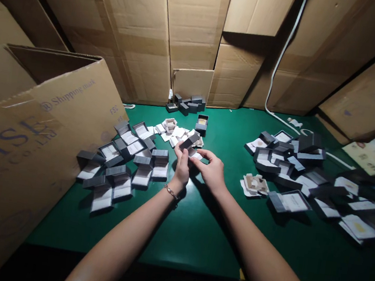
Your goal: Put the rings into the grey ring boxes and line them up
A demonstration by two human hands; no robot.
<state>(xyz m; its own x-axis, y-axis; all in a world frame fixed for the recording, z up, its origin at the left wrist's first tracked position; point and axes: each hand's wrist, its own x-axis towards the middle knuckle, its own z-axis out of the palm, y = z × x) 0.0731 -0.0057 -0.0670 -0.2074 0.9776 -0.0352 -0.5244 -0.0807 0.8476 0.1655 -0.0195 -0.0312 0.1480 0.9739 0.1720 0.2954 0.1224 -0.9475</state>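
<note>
My left hand (pixel 182 165) is closed around a small dark grey jewelry box (pixel 190 140) with its lid raised, above the middle of the green table. The fingertips of my right hand (pixel 212 167) pinch at the white insert (pixel 195 154) by the box's open side; whether the insert sits inside the box I cannot tell. Just beyond my hands lies a pile of white inserts (pixel 179 132). Behind that pile stands another open dark box (pixel 202 123) with a yellowish piece inside.
Several open grey boxes (pixel 122 180) lie left, beside a large carton (pixel 51 140). More open boxes (pixel 290 201) are heaped right, near a stack of loose inserts (pixel 254 185). Closed boxes (pixel 192 104) sit at the back. A white cable (pixel 273 78) runs down the cardboard wall (pixel 196 25).
</note>
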